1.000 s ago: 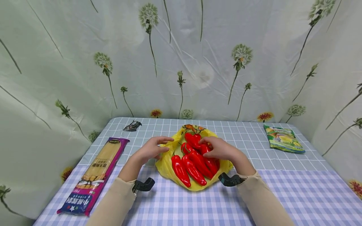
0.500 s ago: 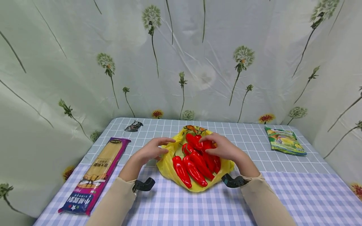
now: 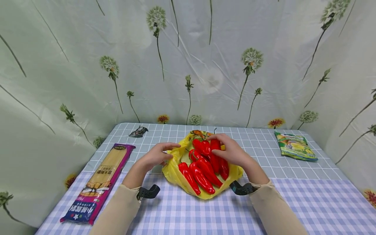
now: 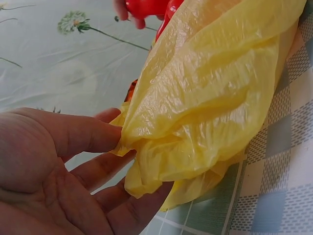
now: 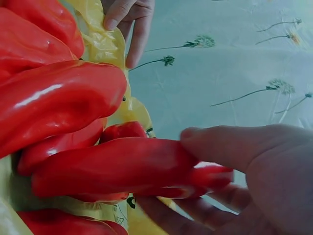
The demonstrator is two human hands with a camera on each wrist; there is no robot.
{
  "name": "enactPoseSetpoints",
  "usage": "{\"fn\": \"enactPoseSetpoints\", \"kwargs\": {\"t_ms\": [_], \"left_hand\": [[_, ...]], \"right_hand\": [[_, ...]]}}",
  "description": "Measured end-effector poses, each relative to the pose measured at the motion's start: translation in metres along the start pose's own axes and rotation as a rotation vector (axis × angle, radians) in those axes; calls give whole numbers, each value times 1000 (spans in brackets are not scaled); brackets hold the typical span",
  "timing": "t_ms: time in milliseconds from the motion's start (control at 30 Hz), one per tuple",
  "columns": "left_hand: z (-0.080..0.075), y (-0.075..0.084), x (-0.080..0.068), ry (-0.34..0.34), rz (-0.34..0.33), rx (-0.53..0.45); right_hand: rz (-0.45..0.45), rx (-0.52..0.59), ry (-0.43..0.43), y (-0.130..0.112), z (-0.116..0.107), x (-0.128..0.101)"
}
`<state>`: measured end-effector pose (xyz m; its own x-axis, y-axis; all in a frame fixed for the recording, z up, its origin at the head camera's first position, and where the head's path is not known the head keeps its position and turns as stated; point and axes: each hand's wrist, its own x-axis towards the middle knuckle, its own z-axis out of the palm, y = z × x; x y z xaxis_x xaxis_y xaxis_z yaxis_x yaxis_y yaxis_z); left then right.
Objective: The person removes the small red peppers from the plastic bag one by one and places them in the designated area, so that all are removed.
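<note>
A yellow plastic bag (image 3: 170, 174) lies spread on the table before me, with several glossy red chili peppers (image 3: 199, 176) in its opening. My left hand (image 3: 155, 155) is at the bag's left rim. In the left wrist view, its thumb and fingers pinch the crumpled yellow edge. On the other side, my right hand (image 3: 233, 151) holds one red chili pepper (image 5: 112, 166) near its stem end, thumb on one side and fingers underneath. This pepper's green stem (image 3: 215, 130) points up and away from me. Other peppers lie beside and below it.
A long purple pack of pasta (image 3: 101, 182) lies at the left. Behind it is a small black wrapper (image 3: 138, 132). A green and yellow packet (image 3: 295, 146) sits at the back right. A flower-printed curtain (image 3: 205, 65) hangs behind the table.
My right hand has taken hold of a chili pepper on the bag's right side and tilted it up, so its stem now shows. My left hand stays at the rim.
</note>
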<state>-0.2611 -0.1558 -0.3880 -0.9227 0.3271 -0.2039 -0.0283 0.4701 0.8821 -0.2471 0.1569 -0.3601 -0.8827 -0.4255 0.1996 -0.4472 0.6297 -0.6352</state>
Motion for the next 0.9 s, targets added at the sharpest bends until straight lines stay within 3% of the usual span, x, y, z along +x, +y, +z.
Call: {"fn": "enactPoseSetpoints", "kwargs": {"t_ms": [133,367,633,900], "left_hand": [[-1,-1,0,7,-7,3],[-2,-1,0,15,-9,14],[-3,0,0,25,-21,6],[-3,0,-1,29,-38,6]], "right_hand": [[2,37,59,0,-4,0],[81,104,113,3,-13,-1],[96,207,127,10,-25,-3],[186,215,234,23,-34,-4]]}}
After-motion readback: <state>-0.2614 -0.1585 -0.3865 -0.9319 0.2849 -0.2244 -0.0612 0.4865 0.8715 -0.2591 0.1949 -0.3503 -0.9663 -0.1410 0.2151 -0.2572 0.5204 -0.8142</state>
